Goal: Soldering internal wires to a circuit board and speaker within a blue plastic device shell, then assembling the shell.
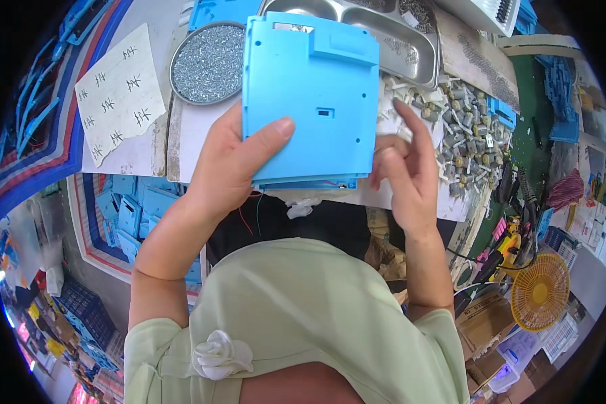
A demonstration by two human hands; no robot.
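A flat, square blue plastic casing [303, 94] is held up over the workbench. My left hand [232, 158] grips its left side, thumb across the face and the other fingers hidden behind. Along its lower edge a second blue layer shows, and thin red and green wires [257, 212] dangle below. My right hand [411, 178] is at the casing's right edge, index finger stretched out and the others loosely bent. Whether those bent fingers touch the edge I cannot tell. Nothing shows in that hand.
A round dish of small metal pins [207, 64] stands at the far left, beside handwritten paper [118, 94]. Behind is a metal compartment tray [411, 57]. Many small grey motors [468, 135] lie heaped on the right. Blue casings [131, 212] fill a container at lower left; a yellow fan [540, 291] stands right.
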